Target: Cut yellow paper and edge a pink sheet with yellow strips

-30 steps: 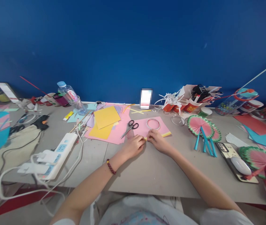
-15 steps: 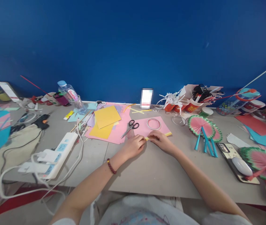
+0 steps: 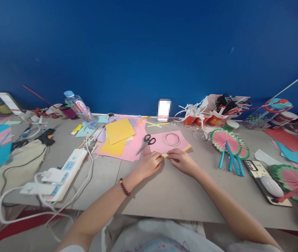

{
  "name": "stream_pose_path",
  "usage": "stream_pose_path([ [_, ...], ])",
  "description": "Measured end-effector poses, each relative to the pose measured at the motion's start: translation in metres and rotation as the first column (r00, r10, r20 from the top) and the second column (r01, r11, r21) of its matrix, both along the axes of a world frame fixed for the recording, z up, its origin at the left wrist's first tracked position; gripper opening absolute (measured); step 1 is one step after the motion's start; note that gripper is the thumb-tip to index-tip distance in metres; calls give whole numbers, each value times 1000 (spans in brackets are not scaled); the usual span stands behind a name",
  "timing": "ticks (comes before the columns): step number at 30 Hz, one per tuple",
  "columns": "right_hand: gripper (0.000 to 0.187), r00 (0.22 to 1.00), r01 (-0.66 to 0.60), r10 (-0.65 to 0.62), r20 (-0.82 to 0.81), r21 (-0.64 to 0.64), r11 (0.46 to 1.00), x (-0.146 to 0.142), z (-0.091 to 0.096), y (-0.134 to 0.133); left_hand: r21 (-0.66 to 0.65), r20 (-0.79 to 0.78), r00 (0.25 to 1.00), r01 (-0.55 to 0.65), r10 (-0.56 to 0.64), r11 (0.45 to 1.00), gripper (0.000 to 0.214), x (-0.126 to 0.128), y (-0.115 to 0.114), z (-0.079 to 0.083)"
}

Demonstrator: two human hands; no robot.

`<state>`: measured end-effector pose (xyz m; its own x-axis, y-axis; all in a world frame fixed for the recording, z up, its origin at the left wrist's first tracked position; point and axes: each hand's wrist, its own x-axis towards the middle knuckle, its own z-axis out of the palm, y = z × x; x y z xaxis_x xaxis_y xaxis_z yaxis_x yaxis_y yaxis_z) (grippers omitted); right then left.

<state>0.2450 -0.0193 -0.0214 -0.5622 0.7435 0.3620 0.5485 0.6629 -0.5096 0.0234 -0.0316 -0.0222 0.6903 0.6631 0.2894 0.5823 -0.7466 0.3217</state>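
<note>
A narrow yellow paper strip (image 3: 187, 148) runs along the near edge of a pink sheet (image 3: 160, 139) in the middle of the table. My left hand (image 3: 152, 163) is closed, its fingertips pinching the strip's left part. Close beside it, my right hand (image 3: 180, 160) is also closed, with thumb and fingers on the same strip. The fingers partly hide the strip and the sheet's edge. On the pink sheet lies a roll of tape (image 3: 172, 144). Black-handled scissors (image 3: 146, 143) rest just beyond my left hand, overlapping the sheet's left side.
Stacked yellow paper (image 3: 119, 131) and pink sheets lie left of the scissors. A white power strip (image 3: 71, 168) with cables is near my left arm. Paper fans (image 3: 224, 141), a phone with a mouse (image 3: 271, 186) on it, and cups (image 3: 215, 119) stand or lie right.
My right fingers have shifted slightly along the strip, and its right end has tilted a little upward. The left hand stays nearly still.
</note>
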Motion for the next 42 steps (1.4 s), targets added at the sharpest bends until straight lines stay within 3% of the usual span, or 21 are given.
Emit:
stream_pose_path([
  [11, 30, 961, -96, 49, 271, 165, 982, -1, 2, -7, 9, -10, 1000, 1, -1, 1000, 20, 0, -1, 3],
  [19, 23, 975, -96, 58, 216, 168, 981, 1, 0, -1, 3, -21, 1000, 4, -4, 1000, 21, 0, -1, 2],
  [35, 19, 948, -23, -57, 312, 246, 969, -10, 0, 0, -3, -21, 1000, 5, -5, 1000, 19, -1, -1, 2],
  [42, 17, 983, 16, -48, 179, 177, 984, -6, -5, 0, -25, -8, 1000, 6, -7, 1000, 20, -1, -1, 3],
])
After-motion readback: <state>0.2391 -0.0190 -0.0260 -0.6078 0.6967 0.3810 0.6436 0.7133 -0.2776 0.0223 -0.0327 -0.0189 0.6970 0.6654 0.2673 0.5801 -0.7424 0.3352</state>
